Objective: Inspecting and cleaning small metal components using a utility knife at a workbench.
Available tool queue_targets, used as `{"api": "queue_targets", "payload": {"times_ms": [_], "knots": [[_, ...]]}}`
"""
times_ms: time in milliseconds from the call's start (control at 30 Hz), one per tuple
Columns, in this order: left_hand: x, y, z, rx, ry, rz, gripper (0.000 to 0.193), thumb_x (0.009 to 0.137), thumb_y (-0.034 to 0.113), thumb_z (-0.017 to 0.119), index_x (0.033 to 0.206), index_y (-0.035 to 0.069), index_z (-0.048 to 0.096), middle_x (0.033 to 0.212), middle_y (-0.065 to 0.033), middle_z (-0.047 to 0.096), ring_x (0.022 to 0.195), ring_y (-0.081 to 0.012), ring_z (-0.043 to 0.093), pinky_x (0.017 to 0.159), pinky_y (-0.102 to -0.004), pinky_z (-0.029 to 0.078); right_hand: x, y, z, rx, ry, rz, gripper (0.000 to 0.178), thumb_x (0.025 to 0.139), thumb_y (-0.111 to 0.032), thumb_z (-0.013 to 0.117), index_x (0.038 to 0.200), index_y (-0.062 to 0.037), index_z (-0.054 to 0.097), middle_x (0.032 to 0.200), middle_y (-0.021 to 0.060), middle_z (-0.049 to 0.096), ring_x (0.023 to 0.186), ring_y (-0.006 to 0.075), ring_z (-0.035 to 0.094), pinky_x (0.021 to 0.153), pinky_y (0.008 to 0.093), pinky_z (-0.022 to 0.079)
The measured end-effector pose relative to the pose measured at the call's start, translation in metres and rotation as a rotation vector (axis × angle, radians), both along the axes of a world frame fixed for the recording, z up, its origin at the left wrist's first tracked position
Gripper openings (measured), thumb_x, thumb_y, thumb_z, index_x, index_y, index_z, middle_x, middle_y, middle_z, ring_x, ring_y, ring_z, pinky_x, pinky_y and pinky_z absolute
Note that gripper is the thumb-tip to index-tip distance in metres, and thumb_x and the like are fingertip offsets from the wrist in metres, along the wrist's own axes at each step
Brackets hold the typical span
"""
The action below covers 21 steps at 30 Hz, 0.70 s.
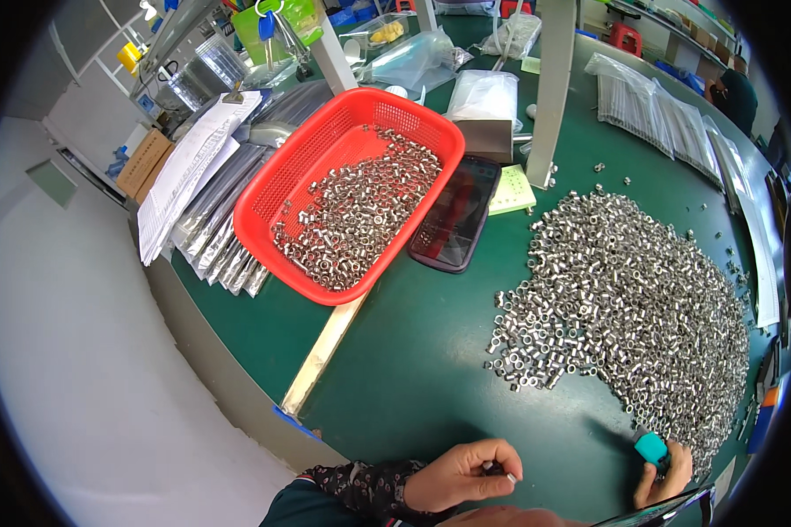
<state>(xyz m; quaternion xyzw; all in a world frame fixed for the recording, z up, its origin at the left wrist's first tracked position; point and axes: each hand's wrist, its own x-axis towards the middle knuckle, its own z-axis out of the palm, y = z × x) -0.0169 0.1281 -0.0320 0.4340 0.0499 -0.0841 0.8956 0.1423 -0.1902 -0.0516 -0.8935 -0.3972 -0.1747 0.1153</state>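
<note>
Near the front edge of the table, my left hand (466, 474) is curled closed around a few small metal sleeves (508, 477), partly hidden by the fingers. Farther right, my right hand (672, 475) grips a small teal block-shaped tool (651, 448) with a greyish end; its exact kind is unclear. That hand is at the near edge of a wide pile of shiny short metal sleeves (633, 290), spread over the right of the green table (413, 360). A red perforated plastic basket (334, 149) at the upper left holds many more such sleeves.
A dark phone (457, 215) lies beside the basket, with a yellow-green notepad (511, 190) behind it. Papers (189, 167) rest on bagged stacks at left. A wooden strip (323, 356) runs toward the near edge. A pale post (554, 97) rises behind; plastic-wrapped strips (646, 110) lie far right.
</note>
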Motion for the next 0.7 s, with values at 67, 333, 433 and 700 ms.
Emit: {"api": "queue_targets", "payload": {"times_ms": [67,333,433,700], "knots": [[-0.003,-0.001,0.002,-0.011,0.057,0.016,0.009,0.087,0.005,0.048,0.096,0.003,0.049,0.086,-0.0048,0.048,0.07,-0.0077,0.044,0.064,-0.0201,0.037,-0.004,0.003,0.0,0.02,0.007,-0.031,0.04,0.081,-0.023,0.054,0.106,0.0071,0.049,0.1,0.0197,0.053,0.091,0.0375,0.049,0.081,0.0412,0.036],[0.022,0.007,-0.002,-0.271,-0.009,0.284,0.014,0.088,0.007,0.045,0.102,0.005,0.048,0.082,-0.009,0.05,0.048,-0.0045,0.033,0.043,-0.015,0.028,-0.003,0.068,0.036,0.251,-0.024,0.279,0.033,0.07,-0.02,0.064,0.093,0.0012,0.054,0.069,0.0127,0.051,0.058,0.028,0.047,0.053,0.0361,0.035],[0.019,0.005,0.004,-0.177,-0.042,0.43,0.016,0.089,0.007,0.043,0.103,0.004,0.049,0.083,-0.0066,0.052,0.049,-0.0021,0.036,0.04,-0.0145,0.028,-0.01,0.076,0.045,0.262,-0.011,0.352,0.033,0.067,-0.021,0.067,0.09,-0.0009,0.055,0.065,0.0086,0.048,0.055,0.0252,0.046,0.05,0.0345,0.036],[0.047,-0.019,0.003,-0.057,-0.086,0.405,0.016,0.09,0.01,0.044,0.102,0.002,0.051,0.081,-0.0042,0.052,0.049,-0.0028,0.035,0.037,-0.0143,0.025,-0.019,0.062,0.049,0.281,-0.088,0.428,0.03,0.065,-0.019,0.067,0.088,-0.0041,0.055,0.062,0.0048,0.044,0.054,0.0206,0.047,0.049,0.0321,0.037]]}}
